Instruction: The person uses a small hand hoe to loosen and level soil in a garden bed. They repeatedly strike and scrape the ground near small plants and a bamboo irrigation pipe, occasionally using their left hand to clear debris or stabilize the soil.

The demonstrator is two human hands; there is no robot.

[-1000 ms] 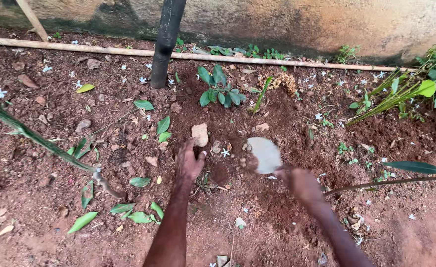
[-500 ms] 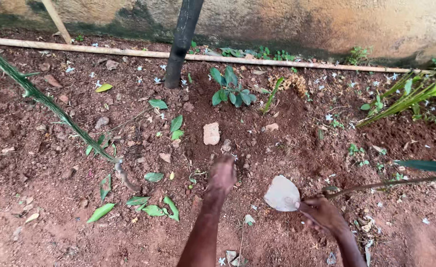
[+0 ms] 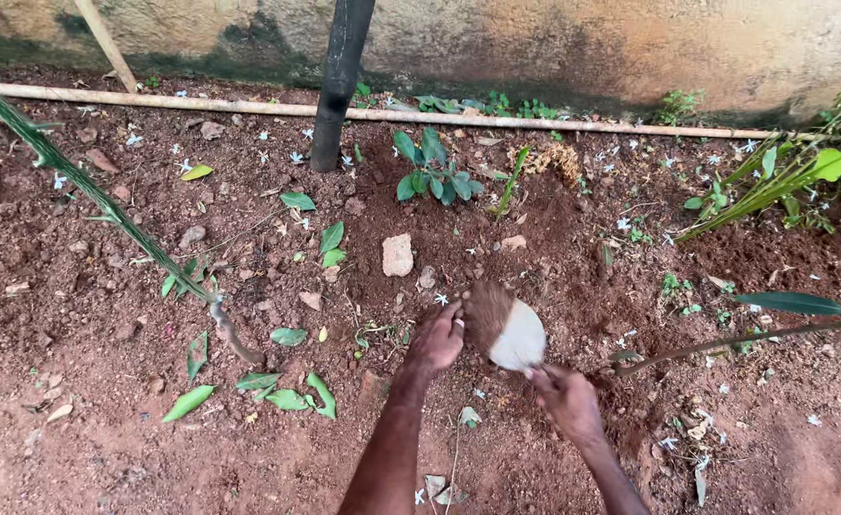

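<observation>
Left hand [image 3: 437, 336] and right hand [image 3: 564, 399] sit low centre on the soil bed [image 3: 106, 381], trowel blade [image 3: 506, 327] between them, touching the left hand's fingers, with soil on its far half. Stone [image 3: 398, 255] lies at 11 o'clock from the blade, apart from it. Seedling [image 3: 430, 172] stands beyond the stone at 12 o'clock. Post [image 3: 339, 81] rises at 10 o'clock from the seedling. Pipe [image 3: 535, 122] runs left to right behind both, along the wall [image 3: 583, 43]. Fallen leaves [image 3: 287, 393] lie at 9 o'clock from the left hand.

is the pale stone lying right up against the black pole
No. The pale stone lies on bare red soil well apart from the black pole, nearer the left hand.
</observation>
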